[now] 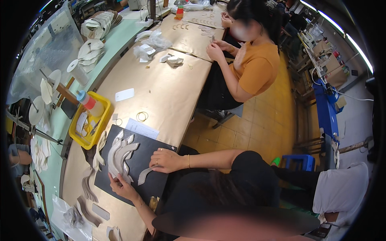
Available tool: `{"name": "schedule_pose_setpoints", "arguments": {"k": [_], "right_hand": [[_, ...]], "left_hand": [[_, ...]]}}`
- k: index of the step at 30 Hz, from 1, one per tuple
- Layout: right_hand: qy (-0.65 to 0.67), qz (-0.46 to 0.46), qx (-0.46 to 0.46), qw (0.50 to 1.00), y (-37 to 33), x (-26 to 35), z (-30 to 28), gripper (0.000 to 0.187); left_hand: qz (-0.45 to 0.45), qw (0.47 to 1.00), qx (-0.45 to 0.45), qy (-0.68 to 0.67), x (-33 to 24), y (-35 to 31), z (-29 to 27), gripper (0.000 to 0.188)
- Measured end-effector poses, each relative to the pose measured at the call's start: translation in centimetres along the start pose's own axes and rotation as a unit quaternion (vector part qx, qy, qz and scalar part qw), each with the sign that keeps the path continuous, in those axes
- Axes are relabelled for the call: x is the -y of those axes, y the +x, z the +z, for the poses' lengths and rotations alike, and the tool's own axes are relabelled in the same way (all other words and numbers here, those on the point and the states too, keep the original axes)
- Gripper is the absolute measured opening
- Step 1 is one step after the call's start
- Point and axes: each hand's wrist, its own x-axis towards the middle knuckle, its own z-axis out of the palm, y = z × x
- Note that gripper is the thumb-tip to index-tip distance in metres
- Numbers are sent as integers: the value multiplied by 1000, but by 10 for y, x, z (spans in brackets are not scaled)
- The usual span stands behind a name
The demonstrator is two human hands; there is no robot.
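A black board lies on the table in front of me, with several curved grey pieces fanned across it, their edges pale. My left hand is at their lower end, thumb and index finger closed on the end of a piece. Over the board's right side, my right hand has its fingers bent round one end of a single curved grey strip; the strip's other end points toward the lower left. The palm side of my right hand is hidden.
Left of the board stand a yellow tray with a bottle and more curved pieces. A printed sheet and rubber bands lie beyond. A co-worker in an orange shirt sits farther along, hands raised.
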Motion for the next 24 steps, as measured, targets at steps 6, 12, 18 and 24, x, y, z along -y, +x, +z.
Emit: {"name": "schedule_pose_setpoints", "arguments": {"k": [6, 12, 18, 24], "right_hand": [[16, 11, 14, 1000, 0, -1, 0, 12], [34, 7, 28, 999, -1, -3, -2, 10], [106, -2, 56, 993, 4, -4, -18, 12], [237, 48, 60, 968, 19, -5, -40, 13]], "left_hand": [[0, 1000, -6, 3, -3, 6, -2, 34], [-47, 995, -80, -44, -15, 3, 0, 42], [61, 998, -6, -12, -26, -6, -16, 37], [54, 962, 253, -90, -59, -43, -20, 23]]}}
